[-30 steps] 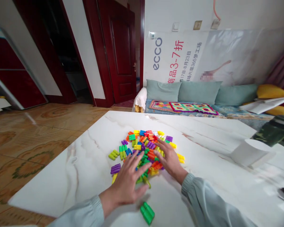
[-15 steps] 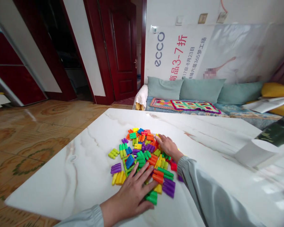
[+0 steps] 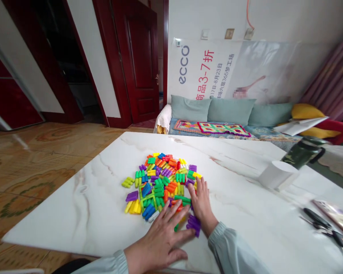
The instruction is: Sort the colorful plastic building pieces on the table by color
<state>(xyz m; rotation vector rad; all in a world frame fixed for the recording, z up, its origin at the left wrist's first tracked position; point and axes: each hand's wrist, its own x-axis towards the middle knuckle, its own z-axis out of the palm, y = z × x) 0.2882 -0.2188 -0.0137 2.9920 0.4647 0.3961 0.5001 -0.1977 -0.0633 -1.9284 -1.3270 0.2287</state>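
Note:
A spread pile of colourful plastic building blocks, made of short joined tubes, lies on the white marbled table. My left hand rests palm down over the near edge of the pile, its fingers spread. At the pile's right edge is my right hand, open, with fingertips by purple and red blocks. A purple block lies between the two hands. Near the middle sits a lime-green frame-shaped piece with a blue block on it. Some blocks under the left hand are hidden.
On the table's right stand a white paper roll and a camouflage-pattern flask. Black-handled scissors lie nearer, beside a phone-like flat object. A sofa with cushions is behind the table.
My right hand has moved back toward me, from the far right of the pile to its near right side. My left hand stays low over the near blocks. The view has turned right.

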